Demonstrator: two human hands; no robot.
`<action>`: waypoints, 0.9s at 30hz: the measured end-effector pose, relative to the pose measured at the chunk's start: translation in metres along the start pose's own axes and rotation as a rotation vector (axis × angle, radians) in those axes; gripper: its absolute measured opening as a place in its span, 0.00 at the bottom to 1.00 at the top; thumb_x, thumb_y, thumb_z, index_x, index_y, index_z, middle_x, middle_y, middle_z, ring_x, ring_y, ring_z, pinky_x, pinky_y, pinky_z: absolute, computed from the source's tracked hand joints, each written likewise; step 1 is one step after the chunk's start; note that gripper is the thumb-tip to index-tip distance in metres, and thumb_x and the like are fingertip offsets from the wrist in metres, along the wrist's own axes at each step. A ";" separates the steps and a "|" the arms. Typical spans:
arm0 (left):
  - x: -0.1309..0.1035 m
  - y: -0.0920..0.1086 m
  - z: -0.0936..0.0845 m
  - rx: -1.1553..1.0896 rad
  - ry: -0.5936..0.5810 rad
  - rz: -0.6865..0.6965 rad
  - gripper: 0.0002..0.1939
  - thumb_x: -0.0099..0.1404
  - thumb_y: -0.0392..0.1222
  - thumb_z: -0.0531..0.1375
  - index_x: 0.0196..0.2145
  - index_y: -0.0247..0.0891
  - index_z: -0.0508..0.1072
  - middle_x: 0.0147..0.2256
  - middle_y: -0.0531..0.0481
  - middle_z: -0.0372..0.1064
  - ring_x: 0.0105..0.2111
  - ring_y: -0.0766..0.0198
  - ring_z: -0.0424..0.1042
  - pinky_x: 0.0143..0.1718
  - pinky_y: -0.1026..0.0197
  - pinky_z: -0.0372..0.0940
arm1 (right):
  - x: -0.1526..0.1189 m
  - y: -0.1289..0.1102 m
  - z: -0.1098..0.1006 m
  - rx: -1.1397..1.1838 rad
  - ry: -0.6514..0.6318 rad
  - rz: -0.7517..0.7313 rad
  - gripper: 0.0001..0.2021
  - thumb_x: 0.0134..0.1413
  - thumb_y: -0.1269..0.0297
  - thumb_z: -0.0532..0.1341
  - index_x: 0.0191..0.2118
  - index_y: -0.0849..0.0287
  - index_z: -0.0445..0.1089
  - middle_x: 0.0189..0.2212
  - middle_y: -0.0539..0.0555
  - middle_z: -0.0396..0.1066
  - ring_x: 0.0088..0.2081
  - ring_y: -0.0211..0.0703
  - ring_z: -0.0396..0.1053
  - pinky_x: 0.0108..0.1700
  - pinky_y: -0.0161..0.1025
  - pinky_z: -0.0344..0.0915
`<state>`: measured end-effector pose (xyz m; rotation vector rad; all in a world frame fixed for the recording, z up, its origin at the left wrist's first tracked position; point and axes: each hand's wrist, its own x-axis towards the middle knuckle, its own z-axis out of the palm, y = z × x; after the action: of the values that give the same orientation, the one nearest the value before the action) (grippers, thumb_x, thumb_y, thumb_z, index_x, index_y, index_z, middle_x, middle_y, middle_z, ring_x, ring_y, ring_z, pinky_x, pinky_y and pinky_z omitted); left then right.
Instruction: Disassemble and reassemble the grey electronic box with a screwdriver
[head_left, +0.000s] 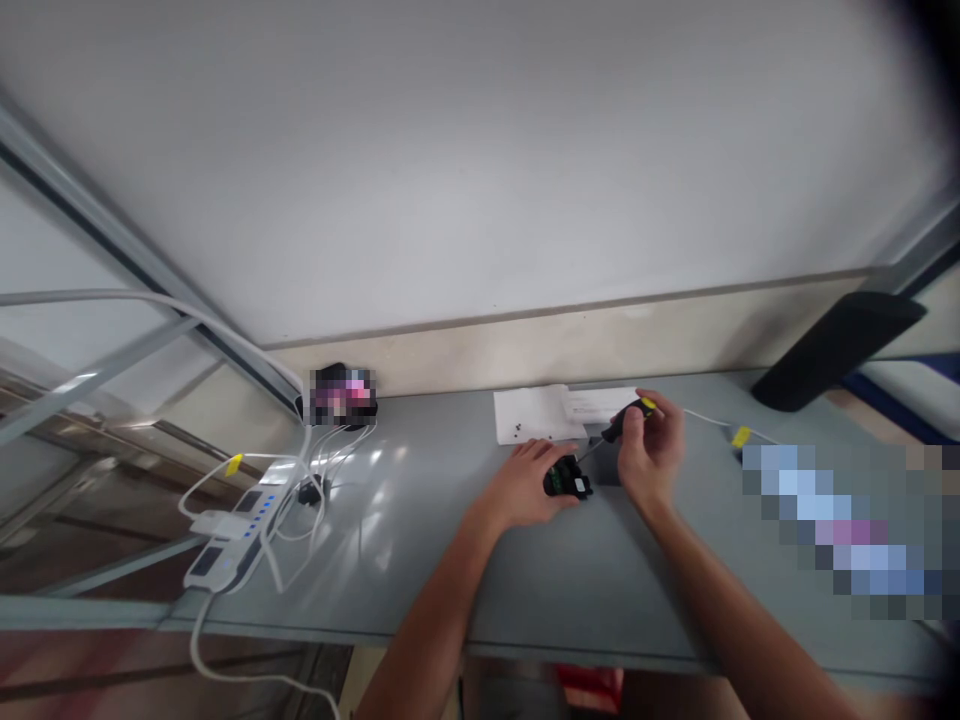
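My left hand (525,485) is closed around a small black electronic device (568,478) on the grey table, its fingers at the far side and thumb at the near side. A green circuit board shows inside the device. In my right hand (651,455) is a black screwdriver (619,424) with a yellow end, held at a slant. Its shaft points down and left, with the tip at the device's upper right edge; whether it touches a screw is too small to tell. Behind my hands lies a white paper (529,412) with several tiny dark bits on it, perhaps screws.
A white power strip (217,565) with tangled white cables stands on the left of the grey table (420,560). A blurred-out device (341,395) leans at the back left. A tall black object (832,350) and another blurred-out item (840,530) are on the right.
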<state>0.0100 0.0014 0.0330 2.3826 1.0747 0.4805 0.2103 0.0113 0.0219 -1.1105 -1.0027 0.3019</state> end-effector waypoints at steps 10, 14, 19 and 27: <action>0.000 -0.002 0.001 0.007 0.005 0.014 0.39 0.60 0.51 0.71 0.66 0.50 0.63 0.58 0.45 0.68 0.60 0.47 0.66 0.65 0.45 0.59 | -0.001 -0.002 0.001 -0.014 -0.049 -0.001 0.15 0.65 0.55 0.61 0.54 0.52 0.68 0.36 0.51 0.70 0.32 0.39 0.68 0.35 0.38 0.67; 0.001 -0.002 0.002 0.014 0.005 0.018 0.38 0.61 0.51 0.71 0.65 0.49 0.63 0.57 0.45 0.68 0.60 0.48 0.66 0.65 0.45 0.60 | -0.003 -0.004 0.001 -0.019 -0.105 0.004 0.15 0.65 0.57 0.61 0.55 0.52 0.68 0.35 0.51 0.70 0.31 0.40 0.69 0.36 0.39 0.67; 0.001 0.000 0.000 0.024 0.009 0.024 0.38 0.61 0.51 0.71 0.65 0.48 0.64 0.57 0.45 0.68 0.60 0.49 0.66 0.66 0.46 0.59 | -0.004 -0.006 0.002 -0.038 -0.142 0.014 0.15 0.65 0.57 0.60 0.54 0.52 0.69 0.36 0.51 0.71 0.29 0.39 0.67 0.34 0.40 0.67; 0.001 0.002 -0.002 0.015 -0.006 0.029 0.38 0.60 0.50 0.71 0.64 0.48 0.64 0.59 0.46 0.68 0.60 0.49 0.66 0.66 0.47 0.59 | -0.007 -0.008 0.004 -0.074 -0.184 -0.011 0.14 0.65 0.57 0.61 0.54 0.53 0.69 0.36 0.51 0.72 0.30 0.40 0.69 0.37 0.42 0.68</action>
<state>0.0108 0.0022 0.0358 2.4143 1.0461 0.4760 0.2011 0.0053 0.0252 -1.1587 -1.1904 0.3655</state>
